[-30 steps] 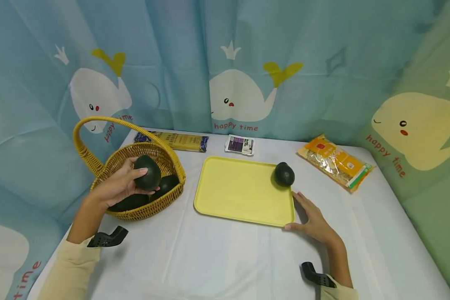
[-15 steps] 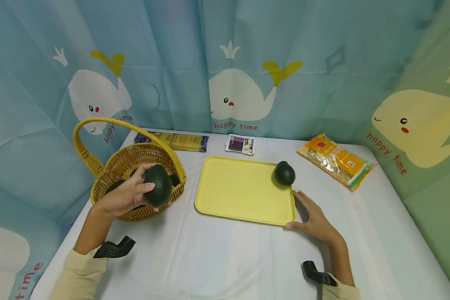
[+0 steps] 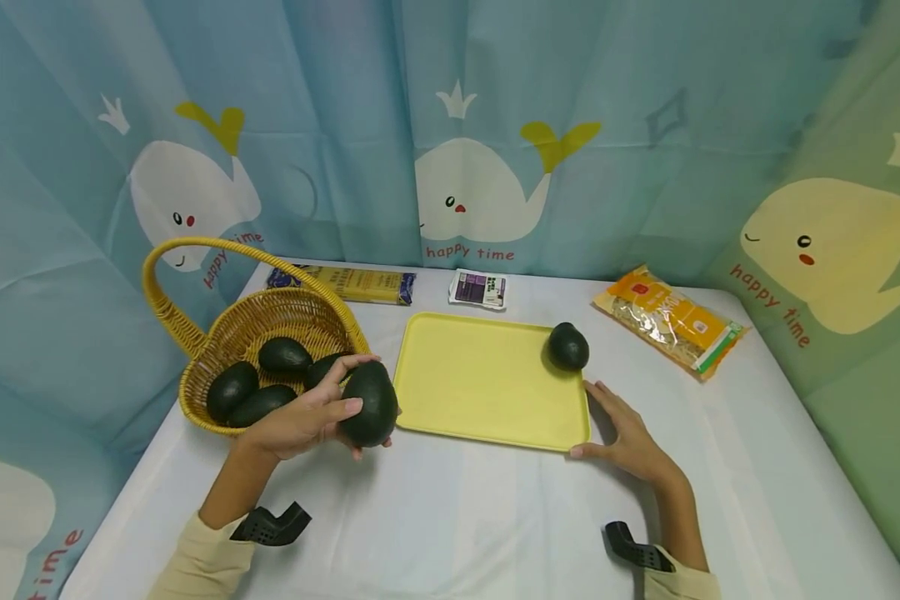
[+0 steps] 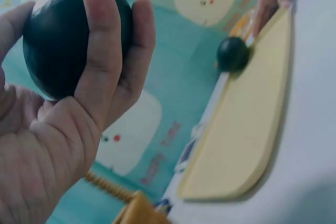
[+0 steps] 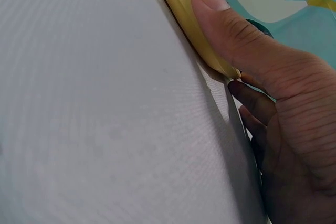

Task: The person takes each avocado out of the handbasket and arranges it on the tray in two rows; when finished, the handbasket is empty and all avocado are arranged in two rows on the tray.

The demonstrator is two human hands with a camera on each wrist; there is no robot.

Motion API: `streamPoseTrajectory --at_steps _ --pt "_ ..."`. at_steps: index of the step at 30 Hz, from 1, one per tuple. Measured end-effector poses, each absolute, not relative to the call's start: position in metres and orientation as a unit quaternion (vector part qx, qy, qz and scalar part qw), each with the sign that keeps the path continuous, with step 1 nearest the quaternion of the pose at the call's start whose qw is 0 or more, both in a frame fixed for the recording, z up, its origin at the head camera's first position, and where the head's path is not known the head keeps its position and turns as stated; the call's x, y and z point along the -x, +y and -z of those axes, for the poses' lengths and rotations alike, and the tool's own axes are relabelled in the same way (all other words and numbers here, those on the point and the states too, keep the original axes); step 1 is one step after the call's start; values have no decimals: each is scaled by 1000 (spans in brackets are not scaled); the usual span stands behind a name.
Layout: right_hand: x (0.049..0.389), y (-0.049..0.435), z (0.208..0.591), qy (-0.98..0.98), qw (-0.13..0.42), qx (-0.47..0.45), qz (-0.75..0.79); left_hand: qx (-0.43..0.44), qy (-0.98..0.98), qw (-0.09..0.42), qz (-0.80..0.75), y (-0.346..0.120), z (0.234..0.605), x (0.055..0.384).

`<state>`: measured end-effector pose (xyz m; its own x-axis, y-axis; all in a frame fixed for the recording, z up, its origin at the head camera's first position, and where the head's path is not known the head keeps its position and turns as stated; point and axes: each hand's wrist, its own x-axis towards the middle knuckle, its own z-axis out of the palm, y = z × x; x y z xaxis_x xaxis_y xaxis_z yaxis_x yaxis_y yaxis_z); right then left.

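Observation:
My left hand (image 3: 311, 417) holds a dark green avocado (image 3: 371, 404) above the table, just left of the tray's near left corner. In the left wrist view its fingers and thumb wrap this avocado (image 4: 55, 38). A wicker basket (image 3: 195, 400) with several more avocados (image 3: 261, 404) stands behind and left of that hand. One avocado (image 3: 567, 347) sits at the far right corner of the yellow tray (image 3: 487, 383). My right hand (image 3: 630, 442) touches the tray's near right corner, thumb and fingers spread; the right wrist view shows the thumb against the tray's rim (image 5: 210, 59).
Along the back lie a yellow and blue packet (image 3: 360, 283) and a small purple and white packet (image 3: 478, 289). An orange bag (image 3: 667, 321) lies at the back right. The basket's tall handle (image 3: 225, 243) arches up. A whale-print curtain (image 3: 480, 100) closes off the back and sides.
My left hand has carried the avocado out of the basket, rightwards and nearer, to beside the tray. The avocados left in the basket now show. My right hand stays at the tray.

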<state>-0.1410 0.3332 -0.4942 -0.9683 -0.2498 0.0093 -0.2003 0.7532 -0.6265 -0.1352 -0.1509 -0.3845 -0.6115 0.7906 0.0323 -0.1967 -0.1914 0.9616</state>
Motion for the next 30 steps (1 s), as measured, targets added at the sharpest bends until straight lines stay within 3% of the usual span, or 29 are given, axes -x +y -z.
streamPoseTrajectory --at_steps 13,30 --pt "138 334 491 933 24 137 332 -182 565 339 -730 -101 415 142" --pt "135 333 491 934 31 124 335 -125 689 276 -658 -23 440 193"
